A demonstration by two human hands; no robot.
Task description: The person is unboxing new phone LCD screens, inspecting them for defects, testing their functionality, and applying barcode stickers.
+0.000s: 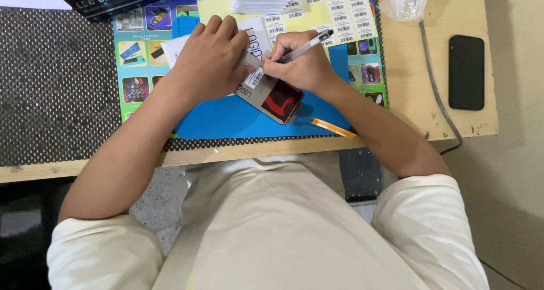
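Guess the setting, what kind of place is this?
Likely a small shop or stockroom labelling desk: sheets of barcode stickers, a boxed product being marked with a pen, and a blue work mat.

A single head-worn camera looks straight down, close above the wooden desk point(442, 114) and lap.
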